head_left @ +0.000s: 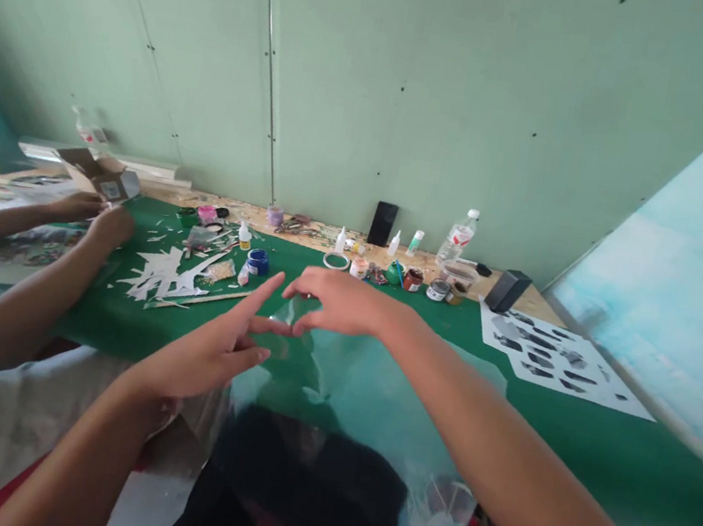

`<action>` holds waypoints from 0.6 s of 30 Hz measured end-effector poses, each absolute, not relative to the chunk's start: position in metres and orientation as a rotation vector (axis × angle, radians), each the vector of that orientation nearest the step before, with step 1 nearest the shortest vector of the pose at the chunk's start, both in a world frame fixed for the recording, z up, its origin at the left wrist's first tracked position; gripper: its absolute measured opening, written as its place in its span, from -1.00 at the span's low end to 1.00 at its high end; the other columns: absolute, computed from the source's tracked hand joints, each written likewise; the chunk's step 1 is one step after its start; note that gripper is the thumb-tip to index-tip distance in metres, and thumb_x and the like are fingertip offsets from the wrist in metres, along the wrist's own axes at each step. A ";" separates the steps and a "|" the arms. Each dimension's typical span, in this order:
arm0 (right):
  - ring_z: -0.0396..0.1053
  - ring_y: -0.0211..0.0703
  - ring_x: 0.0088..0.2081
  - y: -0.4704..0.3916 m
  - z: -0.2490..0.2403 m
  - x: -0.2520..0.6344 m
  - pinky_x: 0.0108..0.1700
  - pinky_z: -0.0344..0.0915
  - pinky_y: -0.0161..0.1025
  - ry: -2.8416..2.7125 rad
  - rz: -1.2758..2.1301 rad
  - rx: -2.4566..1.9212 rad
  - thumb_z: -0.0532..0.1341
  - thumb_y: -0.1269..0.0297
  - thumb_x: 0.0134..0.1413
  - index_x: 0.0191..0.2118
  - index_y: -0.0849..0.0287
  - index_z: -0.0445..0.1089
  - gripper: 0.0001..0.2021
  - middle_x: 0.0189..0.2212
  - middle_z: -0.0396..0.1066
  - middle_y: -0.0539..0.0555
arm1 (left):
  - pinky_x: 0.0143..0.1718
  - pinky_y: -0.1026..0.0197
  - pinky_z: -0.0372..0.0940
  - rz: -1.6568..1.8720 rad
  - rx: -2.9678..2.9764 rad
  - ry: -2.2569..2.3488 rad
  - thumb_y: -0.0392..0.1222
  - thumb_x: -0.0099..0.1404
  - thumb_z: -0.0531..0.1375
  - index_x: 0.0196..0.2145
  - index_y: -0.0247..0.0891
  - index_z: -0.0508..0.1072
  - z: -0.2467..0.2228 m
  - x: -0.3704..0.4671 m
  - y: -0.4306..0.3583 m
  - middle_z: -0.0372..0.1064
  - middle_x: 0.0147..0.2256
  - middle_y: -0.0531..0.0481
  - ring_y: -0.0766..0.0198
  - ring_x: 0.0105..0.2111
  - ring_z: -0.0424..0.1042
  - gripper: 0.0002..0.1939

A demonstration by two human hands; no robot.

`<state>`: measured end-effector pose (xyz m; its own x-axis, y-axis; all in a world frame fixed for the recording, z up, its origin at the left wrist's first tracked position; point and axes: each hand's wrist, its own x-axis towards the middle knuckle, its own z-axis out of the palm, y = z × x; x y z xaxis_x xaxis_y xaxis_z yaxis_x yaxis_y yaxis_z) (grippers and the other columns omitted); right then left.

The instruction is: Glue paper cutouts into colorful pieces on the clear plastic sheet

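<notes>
Over the green table cover, my right hand [342, 301] bends its thumb and fingers around a small piece of clear film [286, 313]. My left hand [221, 349] faces it from the left, index finger pointing up and away, thumb apart, another finger reaching to the film's lower edge. Whether that finger presses the film or only touches it is hard to tell. Below my right wrist a large clear plastic sheet [366, 381] lies on the green cover and reaches over its front edge; glare blurs its outline.
White paper strips [159, 275] lie left of my hands. Paint jars [413, 280], small glue bottles and a water bottle [459, 237] line the back. A sheet with dark pieces [551, 352] lies right. A co-worker's hands [110, 225] work by an open cardboard box [99, 174].
</notes>
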<state>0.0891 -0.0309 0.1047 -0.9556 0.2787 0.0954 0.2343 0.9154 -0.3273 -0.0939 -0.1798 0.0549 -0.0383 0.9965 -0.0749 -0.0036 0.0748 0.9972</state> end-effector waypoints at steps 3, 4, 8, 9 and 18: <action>0.27 -0.28 -0.44 -0.032 0.142 0.097 -0.37 0.06 -0.30 -2.822 0.271 -0.553 0.33 0.24 0.13 -0.39 0.17 0.43 -0.85 -0.46 0.38 -0.02 | -0.44 0.15 0.38 1.344 1.031 1.084 -0.23 -0.05 0.44 0.38 -0.01 -0.02 0.045 -0.105 -0.177 0.49 -0.02 -0.21 0.04 -0.36 0.53 0.13; 0.21 -0.31 -0.50 -0.034 0.155 0.101 -0.38 0.03 -0.30 -2.770 0.211 -0.619 0.31 0.24 0.16 -0.43 0.17 0.39 -0.81 -0.52 0.32 -0.04 | -0.31 0.01 0.43 1.422 1.010 0.961 -0.06 -0.05 0.45 0.38 -0.05 0.02 0.032 -0.109 -0.177 0.49 -0.03 -0.23 -0.10 -0.24 0.54 0.11; 0.14 -0.35 -0.53 -0.041 0.200 0.121 -0.35 0.04 -0.30 -2.518 0.053 -0.854 0.26 0.27 0.21 -0.45 0.20 0.34 -0.78 -0.59 0.19 -0.07 | 0.14 -0.35 0.15 1.371 0.929 0.584 0.41 0.09 0.22 0.29 -0.15 0.23 -0.046 -0.108 -0.184 0.46 0.02 -0.29 -0.29 0.05 0.42 -0.06; 0.15 -0.35 -0.52 -0.040 0.210 0.127 -0.33 0.06 -0.30 -2.456 0.043 -0.882 0.25 0.27 0.21 -0.45 0.21 0.34 -0.78 -0.59 0.17 -0.07 | 0.18 -0.36 0.09 1.299 0.932 0.548 0.42 0.11 0.20 0.29 -0.16 0.24 -0.065 -0.104 -0.187 0.43 0.06 -0.31 -0.29 0.09 0.39 -0.08; 0.13 -0.31 -0.53 -0.008 0.263 0.195 -0.32 0.18 -0.17 -1.943 -0.007 -1.228 0.23 0.22 0.21 -0.43 0.24 0.41 -0.76 -0.64 0.04 -0.11 | 0.20 -0.28 0.13 1.372 0.922 0.472 0.22 0.18 0.27 0.09 -0.06 0.49 -0.147 -0.100 -0.190 0.51 0.00 -0.17 -0.21 0.06 0.44 -0.42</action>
